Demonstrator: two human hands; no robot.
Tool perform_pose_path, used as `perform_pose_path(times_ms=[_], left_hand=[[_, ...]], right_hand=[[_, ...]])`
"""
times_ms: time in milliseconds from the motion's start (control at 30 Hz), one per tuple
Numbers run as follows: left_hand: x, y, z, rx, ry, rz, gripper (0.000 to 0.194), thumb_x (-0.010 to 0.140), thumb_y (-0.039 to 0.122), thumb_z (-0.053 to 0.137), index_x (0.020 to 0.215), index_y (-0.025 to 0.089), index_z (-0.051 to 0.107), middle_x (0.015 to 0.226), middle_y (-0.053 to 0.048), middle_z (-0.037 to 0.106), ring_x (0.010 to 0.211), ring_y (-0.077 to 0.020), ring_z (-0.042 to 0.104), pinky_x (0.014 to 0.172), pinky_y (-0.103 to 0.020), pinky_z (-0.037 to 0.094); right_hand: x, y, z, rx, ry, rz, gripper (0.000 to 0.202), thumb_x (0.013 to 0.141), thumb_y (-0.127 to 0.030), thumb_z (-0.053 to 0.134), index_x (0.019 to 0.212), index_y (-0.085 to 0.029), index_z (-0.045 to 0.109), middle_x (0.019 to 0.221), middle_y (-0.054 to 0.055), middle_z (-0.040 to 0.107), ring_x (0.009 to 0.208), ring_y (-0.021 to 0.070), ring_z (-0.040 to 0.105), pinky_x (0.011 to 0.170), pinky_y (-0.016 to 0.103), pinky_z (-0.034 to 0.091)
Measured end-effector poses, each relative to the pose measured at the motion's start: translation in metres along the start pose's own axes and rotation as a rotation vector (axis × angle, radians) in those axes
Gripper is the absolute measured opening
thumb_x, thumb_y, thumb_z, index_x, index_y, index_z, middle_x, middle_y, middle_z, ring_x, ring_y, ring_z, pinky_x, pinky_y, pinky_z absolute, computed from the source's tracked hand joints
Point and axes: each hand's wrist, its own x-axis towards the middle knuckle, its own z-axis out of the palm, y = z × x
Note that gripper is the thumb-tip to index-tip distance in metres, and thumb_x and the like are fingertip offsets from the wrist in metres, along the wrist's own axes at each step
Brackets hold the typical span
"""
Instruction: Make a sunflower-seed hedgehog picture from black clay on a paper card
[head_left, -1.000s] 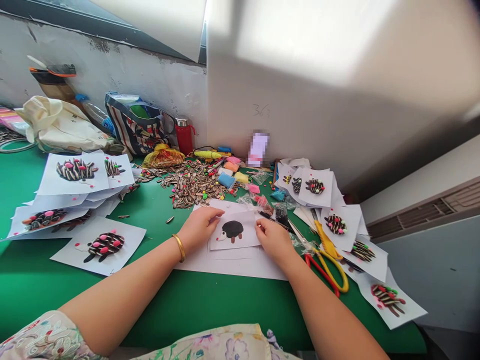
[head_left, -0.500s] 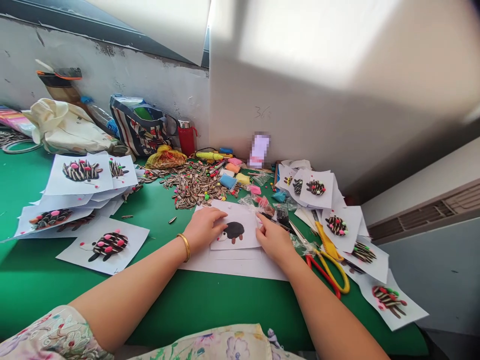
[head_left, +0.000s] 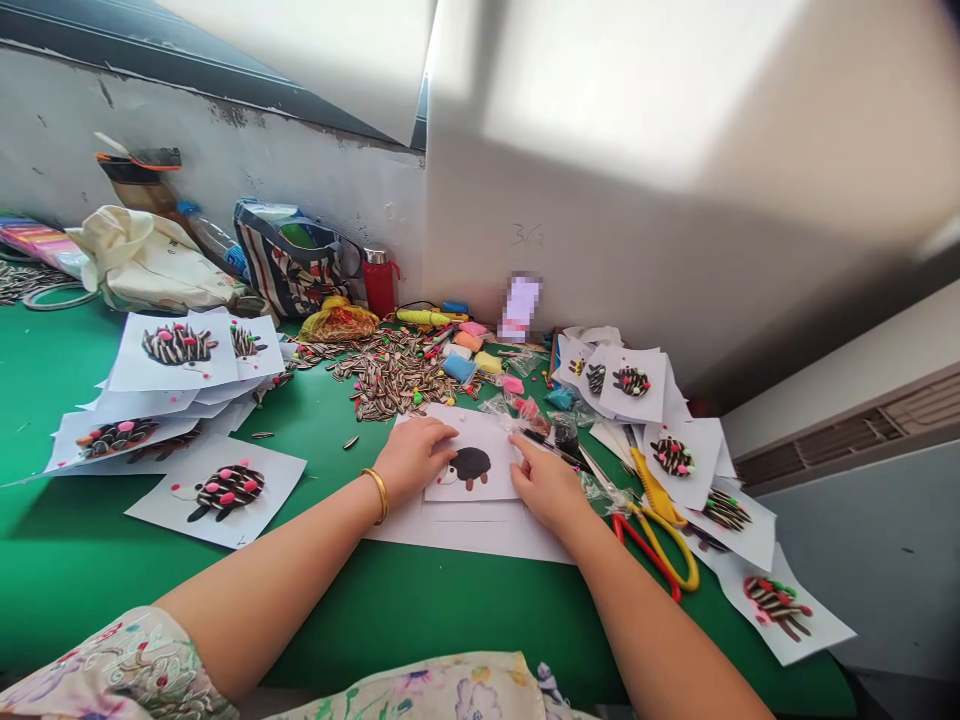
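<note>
The card (head_left: 480, 490) lay between left hand (head_left: 415, 460) and right hand (head_left: 551, 486), both touching its edges, pinch unclear; its black body (head_left: 472, 463) was done, seeds (head_left: 405, 372) not yet added but heaped beyond it, seeded cards (head_left: 221, 487) to either side

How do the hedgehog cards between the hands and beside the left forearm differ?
The middle card has a plain black body and brown feet; the forearm card has a striped, pink-dotted body and black feet. The middle card lies nearly straight; the forearm card slants. Both hedgehogs face left.
</note>
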Motion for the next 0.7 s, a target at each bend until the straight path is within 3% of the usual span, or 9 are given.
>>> perform_pose_path(times_ms=[200,433,533,700], left_hand=[[-0.001,-0.002,0.002,-0.048,0.025,0.047,0.024,0.09,0.024,0.053,0.107,0.021,0.071,0.107,-0.006,0.073,0.103,-0.0239,0.063,0.094,-0.04,0.045],[-0.001,-0.003,0.003,-0.083,0.08,0.053,0.026,0.091,0.021,0.05,0.108,0.02,0.069,0.109,-0.007,0.071,0.104,-0.024,0.062,0.095,-0.041,0.045],[-0.001,-0.006,0.002,-0.104,0.133,0.028,0.028,0.09,0.021,0.049,0.109,0.019,0.069,0.111,-0.008,0.069,0.107,-0.0244,0.061,0.097,-0.041,0.045],[0.003,-0.015,-0.011,-0.058,0.165,-0.052,0.032,0.092,0.021,0.042,0.106,0.018,0.071,0.111,-0.01,0.068,0.106,-0.0253,0.061,0.096,-0.04,0.047]], right_hand=[[0.001,-0.01,-0.012,-0.068,0.047,-0.063,0.043,0.088,-0.022,0.051,0.13,-0.02,0.059,0.082,0.003,0.071,0.079,0.0193,0.063,0.07,0.028,0.041],[0.006,-0.032,-0.038,-0.137,-0.074,-0.14,0.043,0.095,-0.024,0.041,0.136,-0.021,0.053,0.113,0.009,0.069,0.103,0.0236,0.061,0.082,0.033,0.044],[0.016,-0.034,-0.035,-0.105,-0.098,-0.093,0.043,0.096,-0.023,0.04,0.137,-0.023,0.052,0.121,0.008,0.067,0.109,0.0244,0.061,0.084,0.033,0.045],[0.025,-0.023,-0.009,0.025,-0.021,0.031,0.04,0.098,-0.024,0.036,0.133,-0.021,0.055,0.122,0.007,0.068,0.108,0.0223,0.063,0.086,0.031,0.046]])
